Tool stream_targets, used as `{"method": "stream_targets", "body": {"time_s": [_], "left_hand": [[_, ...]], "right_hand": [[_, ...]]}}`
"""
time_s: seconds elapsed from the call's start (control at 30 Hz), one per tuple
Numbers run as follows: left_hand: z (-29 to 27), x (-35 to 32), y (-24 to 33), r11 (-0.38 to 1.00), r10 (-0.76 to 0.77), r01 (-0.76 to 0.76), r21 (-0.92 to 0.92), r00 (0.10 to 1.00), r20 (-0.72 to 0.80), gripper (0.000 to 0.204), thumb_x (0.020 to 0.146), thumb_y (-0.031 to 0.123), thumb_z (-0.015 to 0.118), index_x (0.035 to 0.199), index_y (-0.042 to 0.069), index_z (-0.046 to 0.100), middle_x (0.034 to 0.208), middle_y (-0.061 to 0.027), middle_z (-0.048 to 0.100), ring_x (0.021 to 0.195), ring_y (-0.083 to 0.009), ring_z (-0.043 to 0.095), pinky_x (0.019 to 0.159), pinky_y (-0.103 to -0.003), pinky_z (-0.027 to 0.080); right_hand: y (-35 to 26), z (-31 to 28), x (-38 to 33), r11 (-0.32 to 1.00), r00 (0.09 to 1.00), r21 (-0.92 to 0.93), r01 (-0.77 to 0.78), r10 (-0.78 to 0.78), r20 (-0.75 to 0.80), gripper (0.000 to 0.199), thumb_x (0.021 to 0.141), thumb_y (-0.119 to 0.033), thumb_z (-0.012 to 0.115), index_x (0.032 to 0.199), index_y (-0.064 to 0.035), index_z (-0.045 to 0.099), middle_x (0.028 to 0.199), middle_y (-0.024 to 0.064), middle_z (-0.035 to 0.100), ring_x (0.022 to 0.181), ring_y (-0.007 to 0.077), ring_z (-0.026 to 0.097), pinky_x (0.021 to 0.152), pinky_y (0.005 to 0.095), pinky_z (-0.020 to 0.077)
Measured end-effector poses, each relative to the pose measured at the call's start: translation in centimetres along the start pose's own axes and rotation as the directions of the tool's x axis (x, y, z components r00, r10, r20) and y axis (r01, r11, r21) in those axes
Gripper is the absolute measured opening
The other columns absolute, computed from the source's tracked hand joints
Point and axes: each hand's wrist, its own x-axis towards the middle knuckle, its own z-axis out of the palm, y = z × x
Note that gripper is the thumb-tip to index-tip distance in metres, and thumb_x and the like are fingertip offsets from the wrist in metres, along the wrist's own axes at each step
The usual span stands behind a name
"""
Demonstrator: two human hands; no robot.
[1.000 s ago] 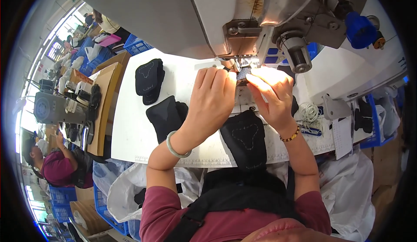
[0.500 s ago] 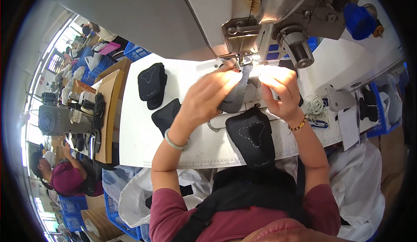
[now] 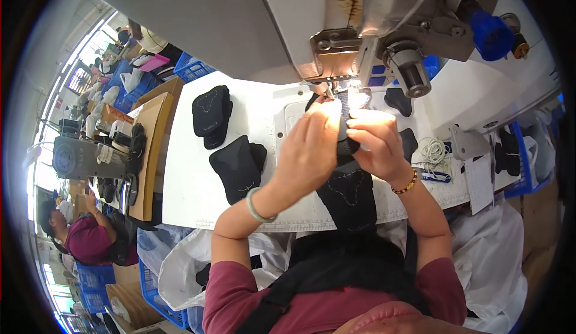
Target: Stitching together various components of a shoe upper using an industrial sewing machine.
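Observation:
Under the needle area of a sewing machine, a dark padded fabric piece with a grey-black knit strip is held in both hands. My left hand has its fingers closed on the piece's left side, near the presser foot. Pinching its right side is my right hand, fingertips curled together. The hands hide much of the piece, and lamp glare washes out the stitching spot. Just below, a black padded piece with dashed white stitching hangs over the table's near edge.
More black pieces lie on the left of the white table, one pair behind another. On the right are a coil of pale cord, a blue-handled tool and small black pieces. A person sits at far left.
Both hands have drawn closer together at the needle, with the fabric piece turned and gathered between them. My left hand has moved right, uncovering more of the black pieces at left.

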Motion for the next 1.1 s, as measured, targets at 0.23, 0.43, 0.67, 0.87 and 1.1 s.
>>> {"method": "stream_targets", "body": {"time_s": [0.23,0.43,0.67,0.87,1.1], "left_hand": [[0.2,-0.3,0.1,0.998,0.041,-0.039,0.051,0.998,-0.043,0.033,0.069,-0.001,0.057,0.102,-0.008,0.059,0.104,-0.0184,0.055,0.103,-0.0322,0.057,0.083,-0.037,0.049],[0.4,-0.6,-2.1,0.986,0.150,-0.157,-0.051,0.982,-0.116,0.034,0.070,-0.001,0.058,0.103,-0.006,0.061,0.104,-0.0167,0.059,0.101,-0.0295,0.060,0.083,-0.036,0.050],[0.8,-0.6,-1.7,0.983,0.172,-0.179,-0.026,0.969,-0.179,0.030,0.070,-0.003,0.057,0.099,-0.007,0.062,0.098,-0.0185,0.060,0.093,-0.0304,0.063,0.079,-0.034,0.054],[0.8,-0.6,-2.3,0.986,0.142,-0.156,-0.058,0.970,-0.197,0.033,0.067,-0.005,0.060,0.100,-0.006,0.062,0.097,-0.0161,0.060,0.092,-0.0292,0.064,0.079,-0.034,0.054],[1.3,0.1,-3.1,0.982,0.150,-0.172,-0.081,0.963,-0.224,0.038,0.064,-0.006,0.061,0.102,-0.004,0.062,0.097,-0.0125,0.060,0.091,-0.0277,0.064,0.076,-0.034,0.054]], "right_hand": [[1.2,-1.6,0.5,0.999,0.999,-0.026,0.034,-0.033,0.024,0.027,0.073,0.001,0.067,0.098,-0.0032,0.058,0.103,0.0080,0.062,0.092,0.0255,0.060,0.076,0.0344,0.0469],[1.1,-1.4,1.0,0.997,0.996,0.014,0.070,-0.071,0.050,0.023,0.074,-0.001,0.068,0.095,-0.0023,0.058,0.103,0.0081,0.063,0.094,0.0242,0.061,0.078,0.0336,0.0476],[1.1,-2.2,1.2,0.998,0.995,0.013,0.066,-0.066,0.078,0.022,0.074,-0.001,0.068,0.094,-0.0025,0.059,0.102,0.0076,0.063,0.091,0.0224,0.062,0.077,0.0333,0.0479],[0.9,-2.2,1.6,0.998,0.993,0.014,0.059,-0.060,0.098,0.021,0.074,-0.001,0.067,0.095,-0.0026,0.061,0.102,0.0060,0.062,0.088,0.0198,0.061,0.078,0.0321,0.0471],[0.9,-2.0,2.1,0.998,0.990,-0.065,0.027,-0.018,0.139,0.023,0.075,-0.002,0.062,0.097,-0.0032,0.062,0.099,0.0047,0.063,0.087,0.0181,0.060,0.079,0.0320,0.0467]]}}
